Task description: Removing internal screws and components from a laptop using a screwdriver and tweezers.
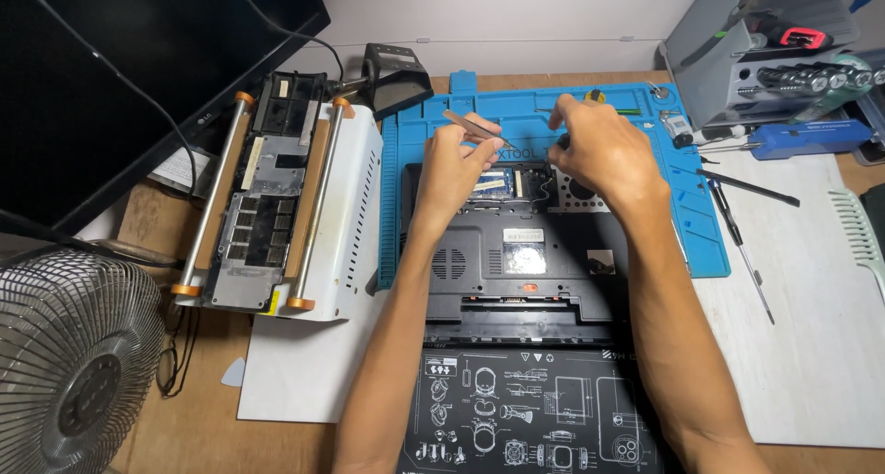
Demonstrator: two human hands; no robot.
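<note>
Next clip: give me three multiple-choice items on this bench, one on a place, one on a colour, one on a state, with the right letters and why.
1. Where is the fan?
A. lower left
B. upper right
C. on the laptop

2. What colour is the mat under the laptop?
A. red
B. blue
C. yellow

3. What does the left hand hold?
A. nothing
B. a screwdriver
C. tweezers

Answers:
1 A: the fan fills the lower left corner.
2 B: the mat under the laptop is blue.
3 C: the left hand pinches thin metal tweezers; the right hand works beside it.
</note>
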